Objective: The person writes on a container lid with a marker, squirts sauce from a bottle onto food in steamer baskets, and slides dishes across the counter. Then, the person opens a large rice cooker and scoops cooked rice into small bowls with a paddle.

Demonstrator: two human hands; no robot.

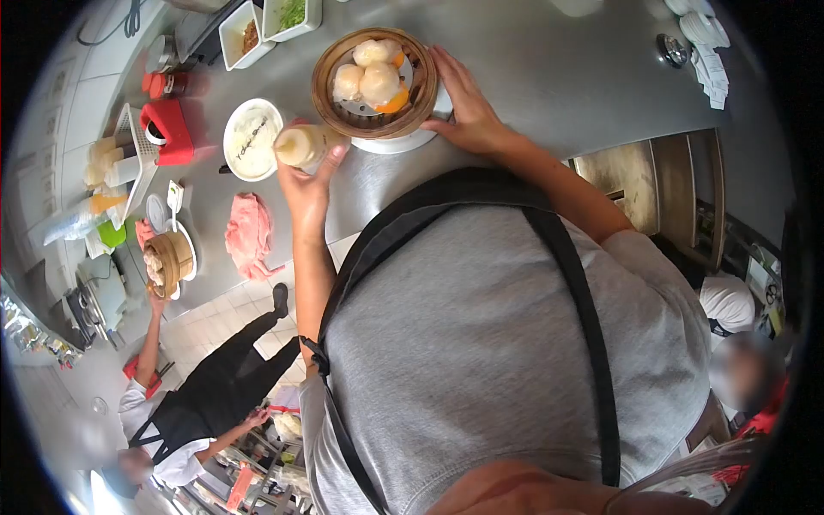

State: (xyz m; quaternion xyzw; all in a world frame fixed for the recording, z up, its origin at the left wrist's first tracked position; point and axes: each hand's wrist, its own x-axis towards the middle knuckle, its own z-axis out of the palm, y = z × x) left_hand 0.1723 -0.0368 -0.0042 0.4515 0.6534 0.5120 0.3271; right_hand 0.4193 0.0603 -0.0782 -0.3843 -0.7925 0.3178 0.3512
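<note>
My left hand (311,184) is wrapped round a squeeze bottle (302,146) with pale contents, just left of a round bamboo steamer (326,107). Several pale dumplings (378,83) lie in the steamer, with orange pieces beside them. A white plate (395,144) shows under the steamer. My right hand (468,107) rests against the steamer's right side, its fingers stretched out and thumb apart. Left of the bottle stands a white tub (252,140) with white contents and dark writing.
A pink cloth (249,236), a red container (168,133) and white food trays (246,34) are on the metal counter (549,77). At lower left a co-worker (206,378) touches another steamer (176,257). Receipts (710,75) lie at upper right.
</note>
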